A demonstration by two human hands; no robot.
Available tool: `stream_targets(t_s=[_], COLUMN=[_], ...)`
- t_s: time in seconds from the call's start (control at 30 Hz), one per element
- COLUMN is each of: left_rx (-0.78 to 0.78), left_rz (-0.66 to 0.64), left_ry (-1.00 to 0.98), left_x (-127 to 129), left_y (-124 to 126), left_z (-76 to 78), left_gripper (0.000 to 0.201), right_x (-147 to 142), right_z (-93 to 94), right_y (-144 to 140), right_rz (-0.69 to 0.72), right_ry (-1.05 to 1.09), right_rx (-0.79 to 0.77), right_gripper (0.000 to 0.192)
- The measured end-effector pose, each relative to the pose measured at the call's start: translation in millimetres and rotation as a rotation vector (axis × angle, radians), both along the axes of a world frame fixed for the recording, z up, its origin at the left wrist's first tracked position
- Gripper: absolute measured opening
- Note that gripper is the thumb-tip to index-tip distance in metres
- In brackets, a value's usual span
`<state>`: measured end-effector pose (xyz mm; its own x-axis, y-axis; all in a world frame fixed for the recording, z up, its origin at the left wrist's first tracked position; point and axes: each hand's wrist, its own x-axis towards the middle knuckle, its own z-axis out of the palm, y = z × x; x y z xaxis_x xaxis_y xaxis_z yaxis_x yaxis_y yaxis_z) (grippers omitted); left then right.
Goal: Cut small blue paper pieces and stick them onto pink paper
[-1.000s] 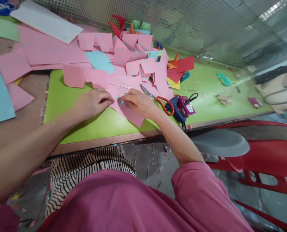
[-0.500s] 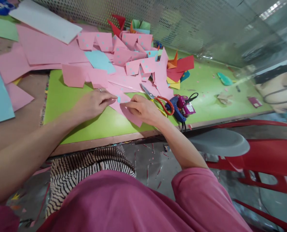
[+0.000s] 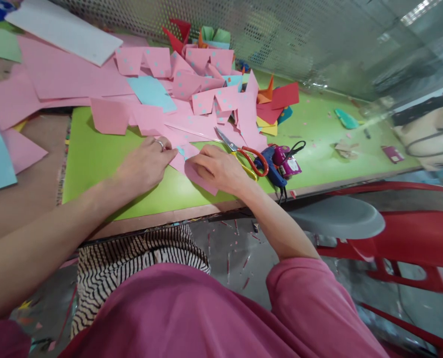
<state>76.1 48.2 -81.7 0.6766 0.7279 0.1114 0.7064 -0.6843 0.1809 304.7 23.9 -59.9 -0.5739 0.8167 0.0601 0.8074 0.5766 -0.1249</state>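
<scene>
A pink paper piece point(image 3: 205, 183) lies on the green tabletop under my hands, with a small light-blue paper bit point(image 3: 181, 150) on it. My left hand point(image 3: 146, 163), wearing a ring, is curled at the paper's left edge, thumb near the blue bit. My right hand point(image 3: 217, 170) rests on the paper from the right, fingers bent and pressed together, tips against the blue bit; what lies between them is hidden. Scissors with red handles point(image 3: 254, 161) lie open just beyond my right hand, beside a yellow handle point(image 3: 246, 168).
Pink cut papers with blue dots point(image 3: 204, 102) pile up behind my hands, near a light-blue sheet point(image 3: 152, 93) and a white board point(image 3: 64, 31). To the right are a blue glue gun point(image 3: 275, 169), a purple box point(image 3: 289, 161) and red paper point(image 3: 281, 99). A grey stool point(image 3: 336, 218) stands beyond the table edge.
My left hand has drawn back slightly, its fingers more curled. My right fingers have bent in more at the blue bit. The view has shifted a little.
</scene>
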Motion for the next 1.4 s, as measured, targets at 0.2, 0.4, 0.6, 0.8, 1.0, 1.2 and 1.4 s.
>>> stream_targets(t_s=[0.2, 0.4, 0.6, 0.8, 1.0, 1.2, 1.4], left_rx=[-0.02, -0.058, -0.055, -0.058, -0.086, -0.061, -0.065], left_rz=[0.011, 0.013, 0.029, 0.029, 0.05, 0.059, 0.056], left_ry=[-0.098, -0.087, -0.02, -0.093, -0.089, -0.121, -0.199], left_x=[-2, -4, 0, -3, -4, -2, -2], left_y=[1, 1, -3, 0, -2, -7, -5], left_z=[-2.4, -2.7, 1.2, -4.9, -3.0, -0.5, -0.8], left_gripper=[0.046, 0.052, 0.051, 0.052, 0.055, 0.053, 0.05], right_x=[1, 4, 6, 14, 20, 7, -8], right_z=[-4.9, -7.4, -7.2, -3.1, -4.1, -5.8, 9.6], right_y=[2, 5, 3, -1, -6, 1, 23], right_rz=[-0.028, -0.04, -0.011, -0.123, -0.129, -0.202, -0.3], right_ry=[0.082, 0.152, 0.167, 0.209, 0.24, 0.242, 0.211], right_rx=[-0.026, -0.006, -0.051, -0.029, -0.018, -0.079, -0.226], right_gripper=[0.03, 0.03, 0.034, 0.028, 0.026, 0.022, 0.012])
